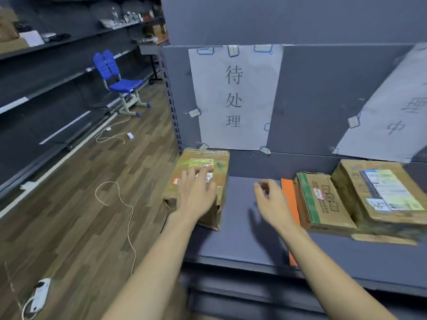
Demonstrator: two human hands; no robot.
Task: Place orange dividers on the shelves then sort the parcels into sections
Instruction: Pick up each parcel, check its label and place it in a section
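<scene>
A taped parcel (198,181) is pressed flat under the spread left hand (196,192) on the shelf (242,239), apparently to seat it left of the orange divider (290,199), while the loosely curled, empty right hand (270,202) is held above the shelf.

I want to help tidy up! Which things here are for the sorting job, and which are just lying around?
For the job:
orange divider on the shelf
left parcel, under the left hand
middle parcel
right parcel

Just lying about:
blue chair
white cords on the floor
white power strip
</scene>
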